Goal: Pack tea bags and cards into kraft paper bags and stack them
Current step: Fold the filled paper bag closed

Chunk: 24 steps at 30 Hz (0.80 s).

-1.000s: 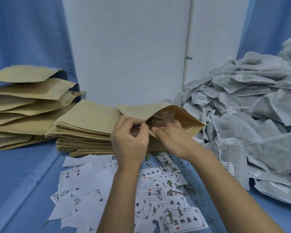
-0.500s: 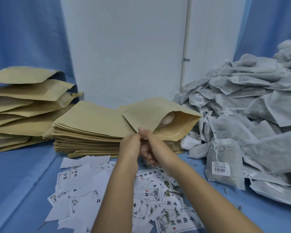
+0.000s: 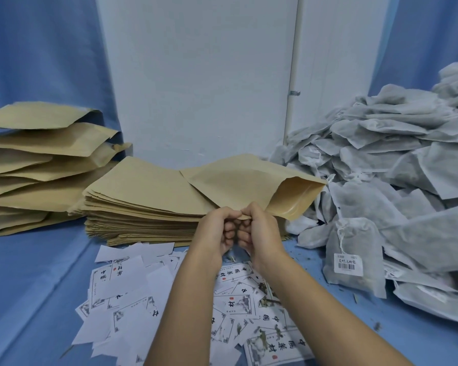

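Pinching bag still, left hand, right hand

A kraft paper bag, mouth gaping to the right, is pinched at its near corner by the left hand and right hand above a flat stack of kraft bags. Bulging kraft bags pile up far left, grey tea bags heap on the right, and printed cards lie scattered near.

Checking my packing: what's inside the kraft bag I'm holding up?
Through the open mouth of the kraft bag only its shiny inner lining shows. Anything deeper is hidden by the paper front.
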Tool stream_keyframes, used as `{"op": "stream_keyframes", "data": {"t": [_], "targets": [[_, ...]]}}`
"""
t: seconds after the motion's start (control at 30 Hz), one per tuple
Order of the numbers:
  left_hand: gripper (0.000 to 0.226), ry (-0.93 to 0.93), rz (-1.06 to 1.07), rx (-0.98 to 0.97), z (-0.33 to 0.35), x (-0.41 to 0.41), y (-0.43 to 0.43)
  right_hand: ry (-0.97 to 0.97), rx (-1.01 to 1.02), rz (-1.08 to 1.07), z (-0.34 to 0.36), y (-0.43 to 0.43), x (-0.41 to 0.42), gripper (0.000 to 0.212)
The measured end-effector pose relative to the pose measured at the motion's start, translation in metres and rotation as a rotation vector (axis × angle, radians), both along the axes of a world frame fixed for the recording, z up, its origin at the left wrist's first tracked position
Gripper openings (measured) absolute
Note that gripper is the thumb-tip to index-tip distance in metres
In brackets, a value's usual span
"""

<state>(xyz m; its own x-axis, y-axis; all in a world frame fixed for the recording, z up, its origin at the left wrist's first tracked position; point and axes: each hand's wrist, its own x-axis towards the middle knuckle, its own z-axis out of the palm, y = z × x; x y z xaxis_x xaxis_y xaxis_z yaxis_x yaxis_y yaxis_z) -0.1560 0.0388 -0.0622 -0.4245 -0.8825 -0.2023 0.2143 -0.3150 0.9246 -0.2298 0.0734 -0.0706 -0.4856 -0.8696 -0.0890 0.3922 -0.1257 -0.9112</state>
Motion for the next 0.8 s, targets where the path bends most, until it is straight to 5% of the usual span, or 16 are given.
{"op": "stream_keyframes", "data": {"t": [0.8], "targets": [[0.020,0.049,0.067,-0.058,0.004,0.004,0.000,-0.005,-0.006,-0.079,0.005,-0.003,-0.012,0.025]]}}
